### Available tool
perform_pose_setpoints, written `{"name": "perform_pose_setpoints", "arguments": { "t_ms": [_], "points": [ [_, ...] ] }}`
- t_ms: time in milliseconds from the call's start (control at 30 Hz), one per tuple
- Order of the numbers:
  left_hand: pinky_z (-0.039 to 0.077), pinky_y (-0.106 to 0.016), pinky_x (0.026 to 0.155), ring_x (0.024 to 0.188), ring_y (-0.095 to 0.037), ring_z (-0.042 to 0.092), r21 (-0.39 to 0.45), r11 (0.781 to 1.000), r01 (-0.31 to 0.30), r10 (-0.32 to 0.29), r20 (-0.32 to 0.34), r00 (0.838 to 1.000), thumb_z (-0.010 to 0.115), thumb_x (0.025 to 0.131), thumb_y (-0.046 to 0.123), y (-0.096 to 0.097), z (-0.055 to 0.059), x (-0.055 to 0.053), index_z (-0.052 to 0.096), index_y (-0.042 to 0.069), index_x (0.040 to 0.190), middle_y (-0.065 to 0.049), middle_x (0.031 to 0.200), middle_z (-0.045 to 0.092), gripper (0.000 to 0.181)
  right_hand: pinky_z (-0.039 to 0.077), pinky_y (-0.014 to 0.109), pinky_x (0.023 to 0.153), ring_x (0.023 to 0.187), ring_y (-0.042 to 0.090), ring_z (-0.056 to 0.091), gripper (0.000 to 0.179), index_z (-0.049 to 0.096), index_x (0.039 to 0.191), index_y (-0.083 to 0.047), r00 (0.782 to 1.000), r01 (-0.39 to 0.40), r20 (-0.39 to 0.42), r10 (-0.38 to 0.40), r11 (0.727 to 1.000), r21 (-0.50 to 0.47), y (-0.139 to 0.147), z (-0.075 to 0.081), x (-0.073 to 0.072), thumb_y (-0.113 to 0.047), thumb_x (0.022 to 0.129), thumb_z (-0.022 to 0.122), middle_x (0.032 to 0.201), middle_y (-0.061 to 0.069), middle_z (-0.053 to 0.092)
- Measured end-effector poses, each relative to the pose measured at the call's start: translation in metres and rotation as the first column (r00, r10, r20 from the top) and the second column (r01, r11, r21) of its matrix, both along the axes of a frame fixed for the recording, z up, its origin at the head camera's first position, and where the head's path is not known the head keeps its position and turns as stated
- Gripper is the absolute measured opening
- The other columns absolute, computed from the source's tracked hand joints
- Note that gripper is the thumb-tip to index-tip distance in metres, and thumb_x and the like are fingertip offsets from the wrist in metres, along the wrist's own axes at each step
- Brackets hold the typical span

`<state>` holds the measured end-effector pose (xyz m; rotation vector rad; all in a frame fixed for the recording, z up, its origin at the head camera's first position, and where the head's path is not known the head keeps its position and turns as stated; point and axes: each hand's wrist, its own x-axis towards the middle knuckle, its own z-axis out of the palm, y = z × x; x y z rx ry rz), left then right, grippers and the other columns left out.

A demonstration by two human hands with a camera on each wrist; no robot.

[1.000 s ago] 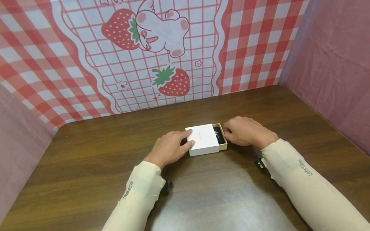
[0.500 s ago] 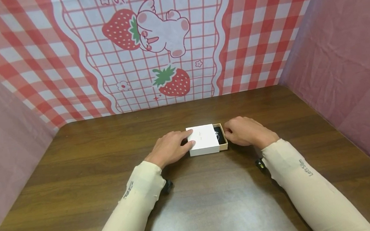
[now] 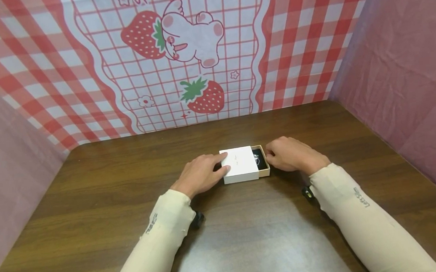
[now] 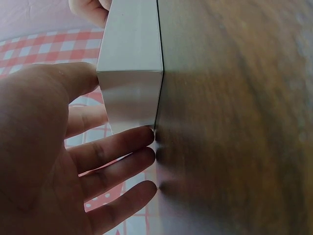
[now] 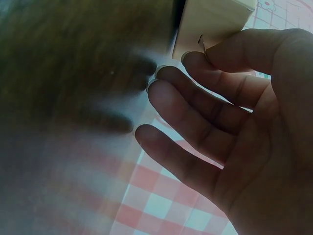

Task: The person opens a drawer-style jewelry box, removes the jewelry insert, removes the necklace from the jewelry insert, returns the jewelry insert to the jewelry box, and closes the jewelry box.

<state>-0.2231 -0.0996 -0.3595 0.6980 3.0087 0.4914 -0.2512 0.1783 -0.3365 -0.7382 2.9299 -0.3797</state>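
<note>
A white sliding gift box (image 3: 239, 162) lies on the table with its inner drawer (image 3: 265, 172) partly out on the right. In the drawer's exposed part sits a black pad (image 3: 261, 162) with a small silver-coloured item (image 3: 256, 158), perhaps jewellery, partly hidden by the sleeve. My left hand (image 3: 200, 173) presses the left end of the box sleeve with thumb and forefinger. Its other fingers (image 4: 120, 147) extend to the table beside the box end. My right hand (image 3: 291, 152) pinches a thin pull tab (image 5: 202, 43) on the drawer's end between thumb and forefinger.
The brown wooden table (image 3: 225, 236) ends at a red-and-white checked cloth (image 3: 298, 42) behind. Pink cloth walls (image 3: 399, 68) stand at both sides. Each wrist carries a small black camera mount (image 3: 307, 193).
My right hand has shifted slightly to the right, and the drawer has come a little further out of the sleeve. My left hand has stayed nearly still on the box.
</note>
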Motion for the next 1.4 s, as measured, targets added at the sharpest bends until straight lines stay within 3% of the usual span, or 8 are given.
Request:
{"name": "perform_pose_setpoints", "arguments": {
  "t_ms": [1200,1400],
  "points": [
    [0.045,-0.048,0.102,0.128,-0.020,0.054,0.008,1.000,-0.007,0.007,0.011,1.000,0.053,0.102,0.049,-0.0031,0.0004,0.0040,0.047,0.029,0.152,-0.001,0.141,0.058,0.054,0.046,0.033,0.058,0.062,0.018,0.053,0.017,0.069,0.082,-0.014,0.999,0.013,0.034,-0.013,1.000,-0.007,-0.0020,-0.0027,-0.0011,-0.017,0.095,0.058,0.069,0.001,0.057],
    [0.045,-0.049,0.101,0.128,-0.020,0.054,-0.005,1.000,0.005,-0.005,0.013,1.000,0.053,0.102,0.050,0.0001,0.0020,-0.0011,0.046,0.029,0.152,0.000,0.143,0.057,0.055,0.043,0.033,0.056,0.059,0.017,0.049,0.021,0.065,0.075,-0.015,1.000,0.002,-0.003,-0.002,1.000,-0.006,0.0022,-0.0012,-0.0025,-0.015,0.094,0.057,0.065,0.000,0.054]
  ]
}}
